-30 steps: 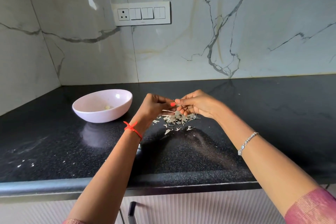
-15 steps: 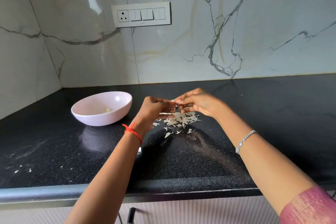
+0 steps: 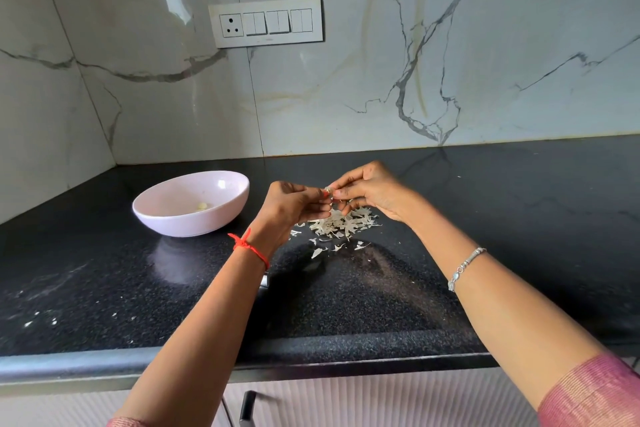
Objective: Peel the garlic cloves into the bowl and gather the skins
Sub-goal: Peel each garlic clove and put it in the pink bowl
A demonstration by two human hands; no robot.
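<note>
left hand [image 3: 292,206] and right hand [image 3: 370,192] both pinching one garlic clove [image 3: 328,189], just above skins pile [image 3: 341,224] on black counter [image 3: 381,305], pink bowl [image 3: 187,224] left of pile, peeled clove [image 3: 202,206] inside

Bowl [image 3: 194,215] left, skin pile [image 3: 341,224] centre; bare countertop [image 3: 519,204] right and front.

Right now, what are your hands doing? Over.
Left hand, right hand both pinch garlic clove over skins pile. Bowl left, peeled garlic inside. Nothing blocks it.

Left hand [image 3: 291,206], right hand [image 3: 372,192], fingertips together
</note>
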